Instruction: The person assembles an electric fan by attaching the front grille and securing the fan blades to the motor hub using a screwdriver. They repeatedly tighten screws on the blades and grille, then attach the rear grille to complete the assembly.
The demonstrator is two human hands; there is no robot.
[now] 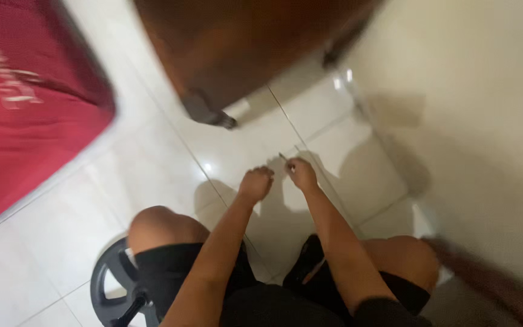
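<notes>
A thin, short stick-like object [283,157] juts out of the top of the right hand [301,174]. It is pale to greyish, very slim and blurred, so its kind cannot be told; only a short tip shows above the knuckles. Its long axis runs on a slant, the free end pointing up and to the left in the view, away from the person and toward the dark foot of the wooden furniture [210,112]. It is held in the air above the white tiled floor [152,175], not touching it.

The right hand's fingers are curled tight around the lower part of the object, the fist closed on it. The left hand [256,183] sits just beside it, a little lower and to the left, also balled into a fist; whether anything is inside it cannot be told. The two fists are close but apart.

Both forearms reach forward from between the person's bare knees, with black shorts [171,272] below. A black round wheel-like base [113,284] lies on the floor by the left knee. A red mattress [25,109] fills the upper left, and a cream wall [485,121] rises on the right.
</notes>
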